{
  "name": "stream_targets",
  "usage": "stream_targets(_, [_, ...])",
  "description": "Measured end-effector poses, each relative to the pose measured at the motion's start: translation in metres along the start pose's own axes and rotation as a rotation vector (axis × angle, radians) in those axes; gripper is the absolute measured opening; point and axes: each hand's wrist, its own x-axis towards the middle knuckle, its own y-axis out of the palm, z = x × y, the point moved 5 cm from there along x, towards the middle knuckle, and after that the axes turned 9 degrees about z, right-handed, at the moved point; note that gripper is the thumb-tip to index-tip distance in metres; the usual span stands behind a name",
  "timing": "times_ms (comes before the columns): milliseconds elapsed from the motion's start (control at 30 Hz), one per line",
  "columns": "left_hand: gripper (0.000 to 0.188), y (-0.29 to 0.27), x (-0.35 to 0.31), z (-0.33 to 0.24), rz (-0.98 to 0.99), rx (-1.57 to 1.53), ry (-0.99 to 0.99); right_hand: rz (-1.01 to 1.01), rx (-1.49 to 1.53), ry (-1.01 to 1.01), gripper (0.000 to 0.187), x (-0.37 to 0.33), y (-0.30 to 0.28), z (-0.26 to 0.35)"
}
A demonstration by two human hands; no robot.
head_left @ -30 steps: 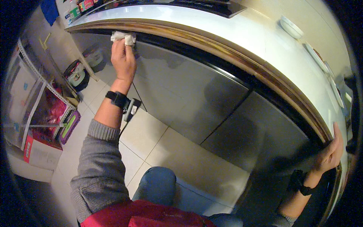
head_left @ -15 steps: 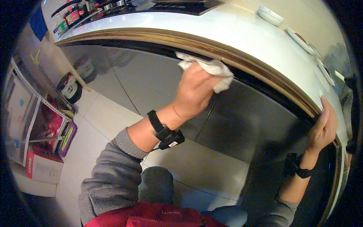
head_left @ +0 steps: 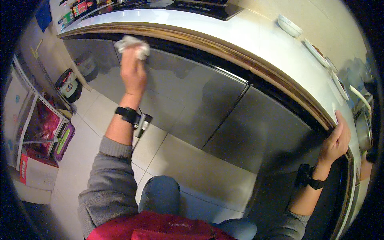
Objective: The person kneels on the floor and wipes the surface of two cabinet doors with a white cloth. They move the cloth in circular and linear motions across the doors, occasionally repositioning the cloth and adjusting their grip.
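Note:
My left hand (head_left: 133,74) is closed on a crumpled white cloth (head_left: 134,45). It presses the cloth to the top of the glossy grey cabinet doors (head_left: 180,92), just under the counter's brown edge trim (head_left: 192,45). The cloth is slightly blurred by motion. On the right, my right hand (head_left: 336,140) grips the edge of the white countertop (head_left: 276,52), with a finger stretched out over the top. A dark strip runs between the trim and the doors.
A black cooktop (head_left: 200,9) and bottles (head_left: 80,7) stand at the counter's far left. A white bowl (head_left: 289,25) and plates (head_left: 316,52) sit by the wall. On the left are a bin (head_left: 69,86), a purple-edged brush (head_left: 65,141) and a cardboard box (head_left: 40,172).
My left hand has slid the cloth leftward along the top of the cabinet doors. My right hand stays on the counter edge. The view has shifted slightly.

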Motion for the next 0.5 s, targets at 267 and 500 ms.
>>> stream_targets(267, [0.047,0.041,-0.056,-0.01,0.066,-0.255,-0.378,0.012,0.002,0.031,0.038,-0.001,0.008,-0.01])
stream_targets(500, [0.046,0.066,-0.137,-0.131,0.665,-0.486,-0.088,0.038,-0.023,0.025,0.044,-0.006,0.008,-0.013])
